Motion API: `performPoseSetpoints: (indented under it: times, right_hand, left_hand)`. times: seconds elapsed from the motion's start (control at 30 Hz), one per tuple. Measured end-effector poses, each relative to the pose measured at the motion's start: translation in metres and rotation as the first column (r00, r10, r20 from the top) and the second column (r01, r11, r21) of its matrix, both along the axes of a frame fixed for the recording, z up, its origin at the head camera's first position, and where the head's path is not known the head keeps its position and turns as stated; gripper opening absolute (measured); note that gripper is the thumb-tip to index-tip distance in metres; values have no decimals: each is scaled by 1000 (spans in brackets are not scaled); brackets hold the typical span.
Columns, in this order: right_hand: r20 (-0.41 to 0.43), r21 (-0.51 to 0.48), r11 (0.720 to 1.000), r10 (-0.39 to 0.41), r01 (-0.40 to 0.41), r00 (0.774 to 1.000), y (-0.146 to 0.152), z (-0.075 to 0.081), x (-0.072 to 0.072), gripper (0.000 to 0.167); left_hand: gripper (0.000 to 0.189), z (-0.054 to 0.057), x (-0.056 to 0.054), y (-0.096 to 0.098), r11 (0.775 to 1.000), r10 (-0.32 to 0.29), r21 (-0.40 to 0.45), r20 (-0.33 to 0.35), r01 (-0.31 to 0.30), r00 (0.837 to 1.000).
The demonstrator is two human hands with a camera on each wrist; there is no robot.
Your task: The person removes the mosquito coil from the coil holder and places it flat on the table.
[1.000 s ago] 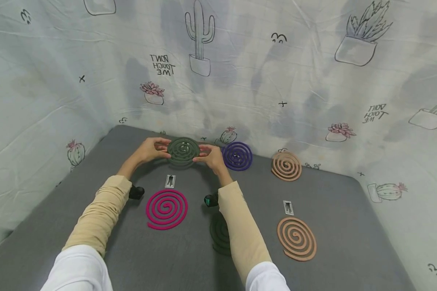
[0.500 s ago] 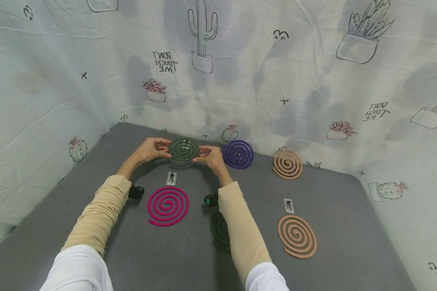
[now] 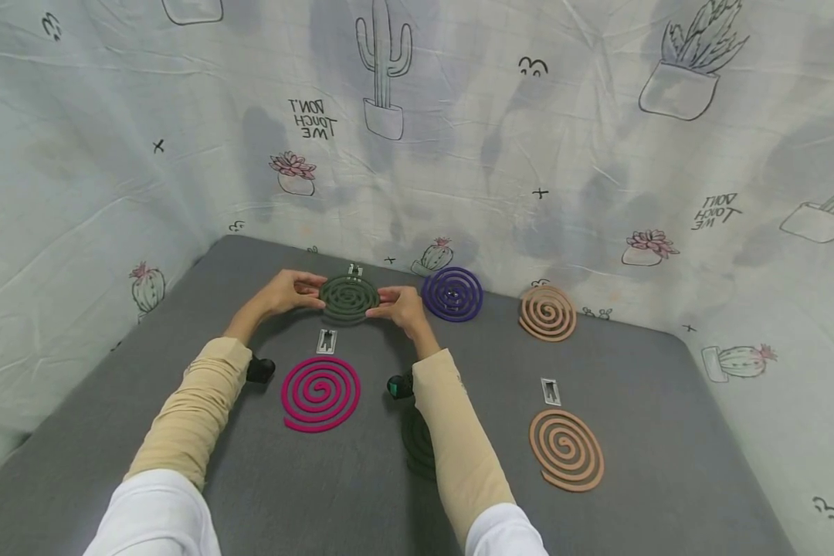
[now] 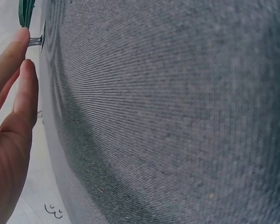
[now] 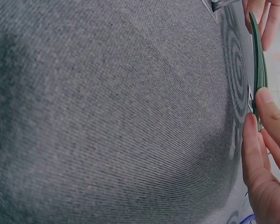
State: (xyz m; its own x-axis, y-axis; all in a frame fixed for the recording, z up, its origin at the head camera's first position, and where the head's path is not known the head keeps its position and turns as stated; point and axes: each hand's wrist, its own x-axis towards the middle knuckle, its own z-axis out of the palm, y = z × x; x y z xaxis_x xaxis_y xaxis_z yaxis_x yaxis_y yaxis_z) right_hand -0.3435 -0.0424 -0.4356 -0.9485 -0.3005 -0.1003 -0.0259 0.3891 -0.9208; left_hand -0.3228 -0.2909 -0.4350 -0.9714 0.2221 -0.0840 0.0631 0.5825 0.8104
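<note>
Between both hands, a green mosquito coil (image 3: 349, 298) is held flat just above the grey table. My left hand (image 3: 286, 293) pinches its left rim, and my right hand (image 3: 401, 306) pinches the right rim. A small metal coil stand (image 3: 355, 270) shows just behind the coil. In the right wrist view the coil (image 5: 259, 60) appears edge-on, apart from the table, with its ringed shadow beneath. Only a bit of the coil (image 4: 24, 13) shows at the fingertips in the left wrist view. Nearer me lie another metal stand (image 3: 327, 341) and a magenta coil (image 3: 320, 394).
A purple coil (image 3: 452, 294) and a tan coil (image 3: 547, 313) are at the table's back edge. A second tan coil (image 3: 566, 450) lies at the right, below a metal stand (image 3: 550, 391). My right forearm partly covers a dark green coil (image 3: 418, 444). Patterned cloth (image 3: 459, 154) hangs behind.
Both hands have brought the green coil slightly down and toward me. The metal stand behind it, earlier seen through the coil's rings, now shows beyond its far rim.
</note>
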Motion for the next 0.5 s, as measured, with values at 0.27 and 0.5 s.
performPoseSetpoints:
  times: [0.27,0.5]
  right_hand:
    - [-13,103,995,6,-5,1000,-6,0,2,49]
    - [-21,186,982,-9,13,1000,-8,5,4,50]
  left_hand:
    - [57,-3,0,-4,1000,-25,-19,11,25,1000]
    - [58,-3,-4,0,998,-47,-33,29,48,998]
